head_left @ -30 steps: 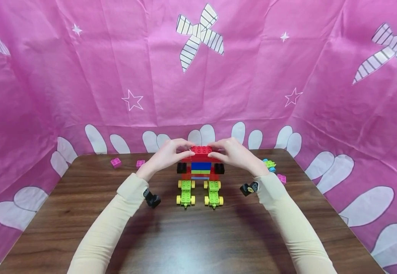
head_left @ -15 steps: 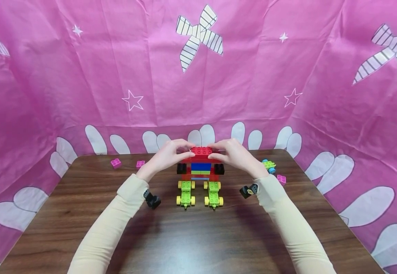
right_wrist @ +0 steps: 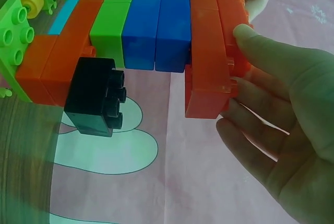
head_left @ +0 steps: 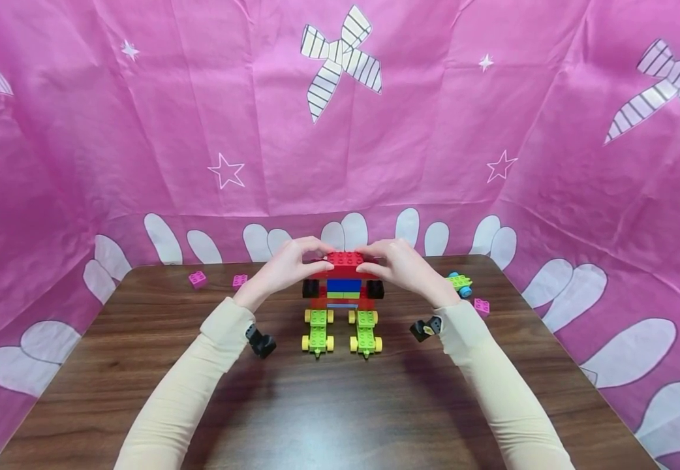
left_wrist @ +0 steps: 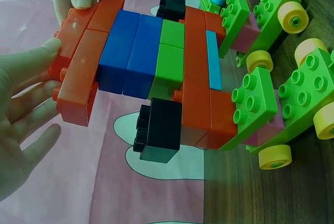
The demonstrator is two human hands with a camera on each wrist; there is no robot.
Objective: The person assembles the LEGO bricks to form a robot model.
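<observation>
A figure of toy building bricks stands upright on the table in the head view. Its red top brick (head_left: pixel 346 259) is held from both ends: my left hand (head_left: pixel 281 266) pinches one side between thumb and fingers, my right hand (head_left: pixel 404 266) the other. Under it, in the left wrist view, come a wider red layer (left_wrist: pixel 82 72), blue bricks (left_wrist: pixel 130 51), green bricks (left_wrist: pixel 168 59) and more red ones (left_wrist: pixel 196 72). Black bricks (right_wrist: pixel 91 96) jut out at both sides. The feet are two green wheeled bases (head_left: pixel 318 336) with yellow wheels. The fingertips behind the top brick are partly hidden.
Pink bricks (head_left: pixel 198 279) lie at the back left of the wooden table (head_left: pixel 328 411). At the back right are a green piece with blue wheels (head_left: pixel 461 284) and another pink brick (head_left: pixel 481 306). A pink patterned cloth (head_left: pixel 434 143) hangs behind the table.
</observation>
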